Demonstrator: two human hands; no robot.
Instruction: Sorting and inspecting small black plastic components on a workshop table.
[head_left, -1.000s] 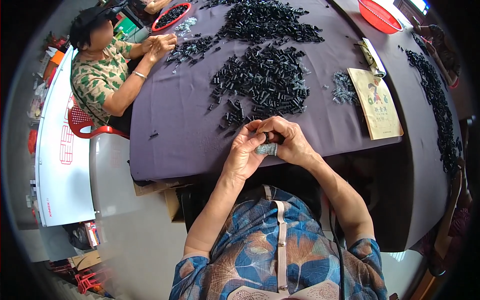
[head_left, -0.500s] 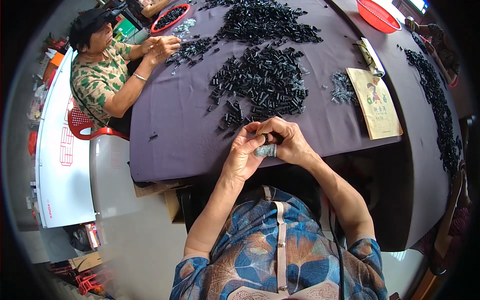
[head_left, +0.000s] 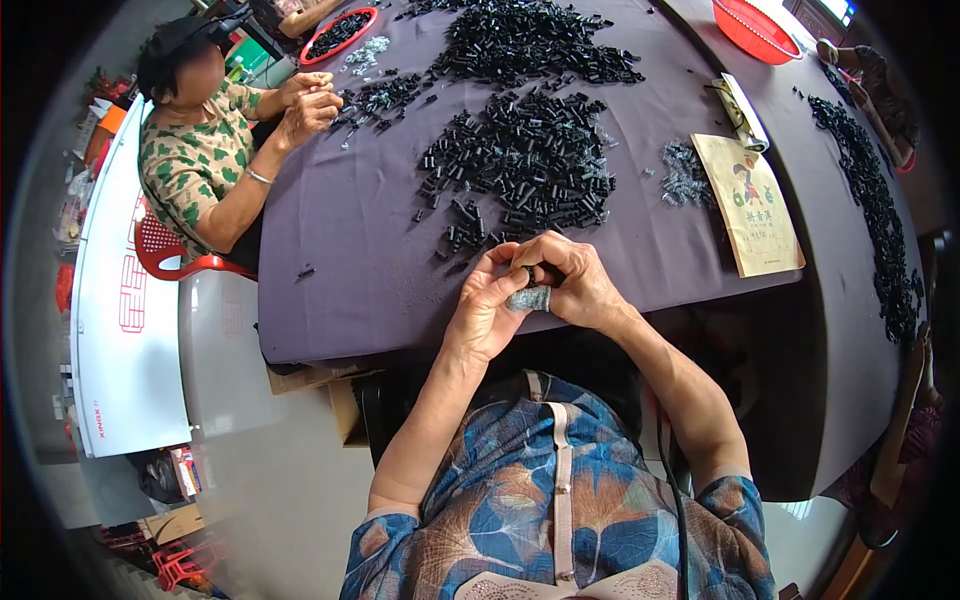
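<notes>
Just over the table's front edge, my left hand (head_left: 484, 318) and my right hand (head_left: 588, 285) meet with bent, closed fingers. A small black piece (head_left: 533, 273) is pinched between them, mostly hidden by the fingers. Grey knitted cloth (head_left: 530, 299) wraps my right thumb. Right beyond my fingertips lies a heap of short black tube-like pieces (head_left: 520, 165), with some clear bits mixed in. A smaller pile of clear pieces (head_left: 684, 176) sits to the right of it.
A yellow booklet (head_left: 748, 205) and a pale case (head_left: 742, 115) lie at right on the dark tablecloth (head_left: 370, 250). Red baskets (head_left: 755, 35) stand farther off. At left, a co-worker (head_left: 205, 165) handles small pieces. Another black heap (head_left: 530, 45) lies behind mine.
My hands keep nearly the same place and grip. The co-worker at left has drawn their hands slightly back toward themselves and parted them a little.
</notes>
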